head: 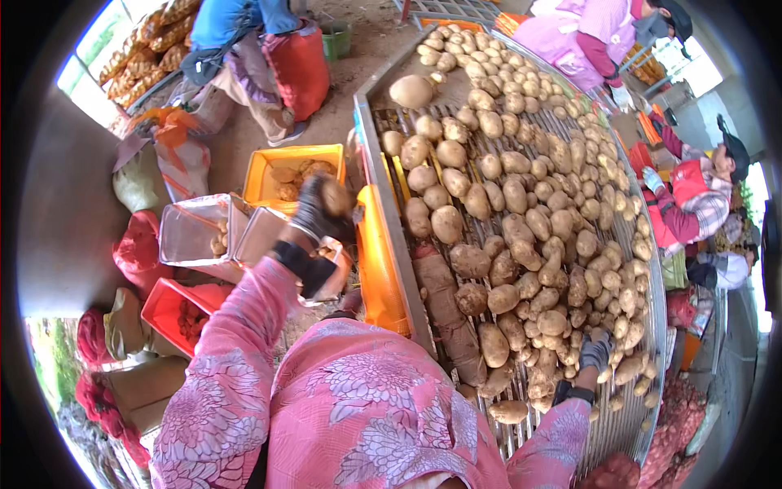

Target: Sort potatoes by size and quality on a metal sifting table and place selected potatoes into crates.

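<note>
Potatoes [537, 220] cover a metal roller sorting table [617, 428]. My left hand [321, 211], in a dark glove and blurred, is raised left of the table's edge over the bins, with a potato [336, 197] in its grip. My right hand [594, 352], in a grey glove, rests among the potatoes near the table's lower right; its fingers are partly hidden, and whether they grip one cannot be told. A rolled brown sack [449, 312] lies along the table's near left side.
Left of the table stand a yellow crate [253, 177] with potatoes, clear plastic bins [177, 235] and a red bin [160, 305]. Orange mesh [380, 263] hangs at the table's edge. Co-workers [690, 189] stand along the far side; another person [238, 36] bends beside a red sack [297, 70].
</note>
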Available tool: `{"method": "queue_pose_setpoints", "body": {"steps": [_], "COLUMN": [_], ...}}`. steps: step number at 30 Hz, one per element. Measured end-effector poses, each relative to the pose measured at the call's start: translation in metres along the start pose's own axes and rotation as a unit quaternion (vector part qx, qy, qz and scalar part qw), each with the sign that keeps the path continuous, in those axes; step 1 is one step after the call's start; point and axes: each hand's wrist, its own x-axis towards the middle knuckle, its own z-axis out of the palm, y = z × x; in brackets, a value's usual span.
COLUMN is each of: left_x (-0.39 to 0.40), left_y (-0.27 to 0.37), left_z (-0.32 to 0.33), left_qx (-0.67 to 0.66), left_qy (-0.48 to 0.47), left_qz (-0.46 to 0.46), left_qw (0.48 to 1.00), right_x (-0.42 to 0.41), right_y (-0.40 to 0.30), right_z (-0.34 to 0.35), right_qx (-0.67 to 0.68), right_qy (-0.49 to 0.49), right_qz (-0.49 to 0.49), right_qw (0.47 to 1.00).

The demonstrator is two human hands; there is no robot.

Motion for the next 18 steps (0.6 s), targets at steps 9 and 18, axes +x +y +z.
{"method": "queue_pose_setpoints", "body": {"steps": [9,18], "left_x": [0.027,-0.059], "left_y": [0.088,-0.062], "left_z": [-0.072,0.08], "left_qx": [0.312,0.416], "left_qy": [0.021,-0.27], "left_qz": [0.14,0.087], "left_qw": [0.94,0.864], "right_x": [0.003,-0.083], "right_y": [0.041,-0.094], "right_z": [0.041,-0.074], "right_qx": [0.294,0.872], "right_qy": [0.129,-0.298], "right_qz": [-0.026,-0.036], "right_qw": [0.947,0.386]}}
